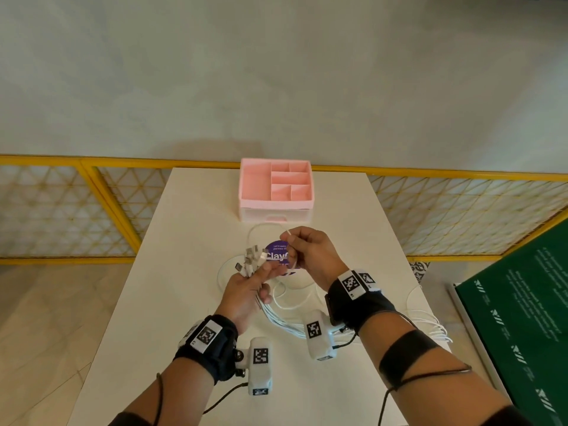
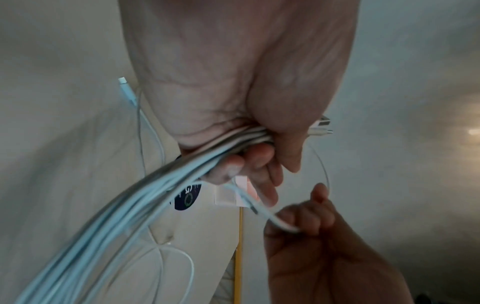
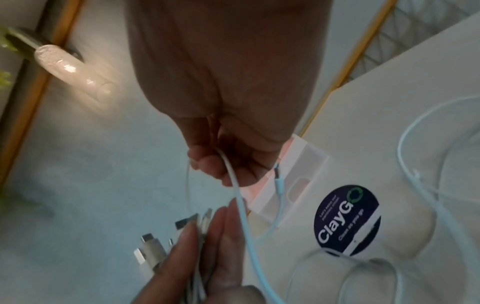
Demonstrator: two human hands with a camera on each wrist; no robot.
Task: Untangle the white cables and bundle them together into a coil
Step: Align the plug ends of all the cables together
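**Caller:** Where are the cables right now?

**Me:** Most of them are in my left hand (image 1: 246,289). My fingers are curled round a bunch of white cables (image 2: 124,207), with the plug ends (image 1: 250,258) fanning out above my fist. The rest of the bunch trails down past my wrist toward the white table (image 1: 159,302).

**Caller:** And your right hand?

**Me:** My right hand (image 1: 310,253) is up just beside the left, fingers curled, thumb and forefinger pinching a single cable (image 3: 240,205). It runs from my fingertips down past my left fingers (image 3: 221,230). One small plug (image 3: 277,172) hangs near my right palm; I can't tell which strand it belongs to.

**Caller:** Anything loose on the table?

**Me:** Yes, slack loops (image 1: 295,290) lie on the tabletop under and around my hands, and more strands (image 1: 436,329) hang off the right edge.

**Caller:** What else is down there?

**Me:** A round purple sticker (image 1: 276,255) reading "ClayGo" sits right beneath my hands. Beyond it stands a pink organiser (image 1: 275,189) with divided compartments and a drawer. A yellow railing (image 1: 123,162) runs behind the table, and a green board (image 1: 519,318) lies to my right.
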